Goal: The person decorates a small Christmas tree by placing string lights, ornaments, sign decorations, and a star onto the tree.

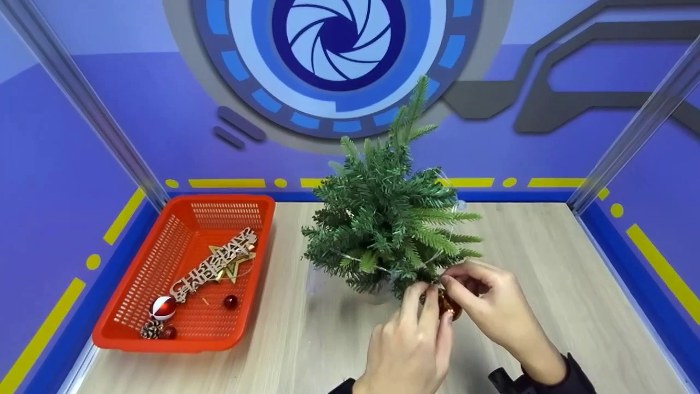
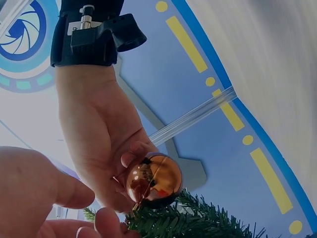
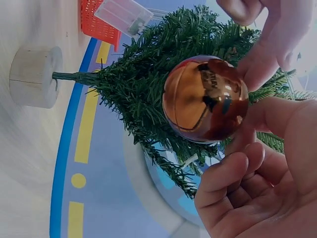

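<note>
A shiny copper-gold bauble (image 3: pixel 205 99) hangs beside the lower front branches of a small artificial Christmas tree (image 1: pixel 377 219). My right hand (image 1: pixel 492 301) pinches at the bauble's top with thumb and fingers, its other fingers curled in the right wrist view. From the other side, my left hand (image 1: pixel 407 339) reaches in, fingertips right at the bauble and a branch tip. Whether those left fingers pinch anything, I cannot tell. A thin gold thread (image 2: pixel 140 202) shows by the bauble in the left wrist view. In the head view, fingers partly cover the bauble.
To the left stands a red plastic basket (image 1: pixel 186 345) with wooden lettering (image 1: pixel 213 262), a gold star (image 1: pixel 235 268), a red-and-white ball (image 1: pixel 163 308), a pinecone (image 1: pixel 151 329) and small red balls. The tree's round wooden base (image 3: pixel 34 77) and a clear plastic box (image 3: pixel 124 17) show in the right wrist view.
</note>
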Tool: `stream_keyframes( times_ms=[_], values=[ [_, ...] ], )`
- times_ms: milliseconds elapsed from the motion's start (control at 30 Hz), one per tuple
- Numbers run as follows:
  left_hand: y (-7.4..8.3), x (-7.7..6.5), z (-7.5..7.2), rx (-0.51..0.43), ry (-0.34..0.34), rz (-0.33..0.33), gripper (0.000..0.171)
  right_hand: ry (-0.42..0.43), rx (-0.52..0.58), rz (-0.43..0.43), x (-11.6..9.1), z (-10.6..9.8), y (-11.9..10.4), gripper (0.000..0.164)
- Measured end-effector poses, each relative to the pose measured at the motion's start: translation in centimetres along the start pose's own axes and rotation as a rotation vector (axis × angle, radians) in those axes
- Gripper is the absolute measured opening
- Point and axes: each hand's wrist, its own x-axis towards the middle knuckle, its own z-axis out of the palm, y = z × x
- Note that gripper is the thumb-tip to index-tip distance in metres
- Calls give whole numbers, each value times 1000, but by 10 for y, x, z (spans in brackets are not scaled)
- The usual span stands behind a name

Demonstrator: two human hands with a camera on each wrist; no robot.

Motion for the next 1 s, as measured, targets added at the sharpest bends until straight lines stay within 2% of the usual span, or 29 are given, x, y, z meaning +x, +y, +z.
stream_keyframes(
  times_ms=[233,567,800,1000],
  values=[
    [-2,0,1,62,69,55,37,6,18,9,-2,3,-1,11],
    [2,0,0,75,10,1,43,103,47,-54,-3,8,1,20],
    [1,-1,-1,92,7,30,41,-1,-9,-23,-3,3,1,13],
    [-1,0,-3,65,36,66,34,-6,3,-38,-7,-2,1,14]
  ],
)
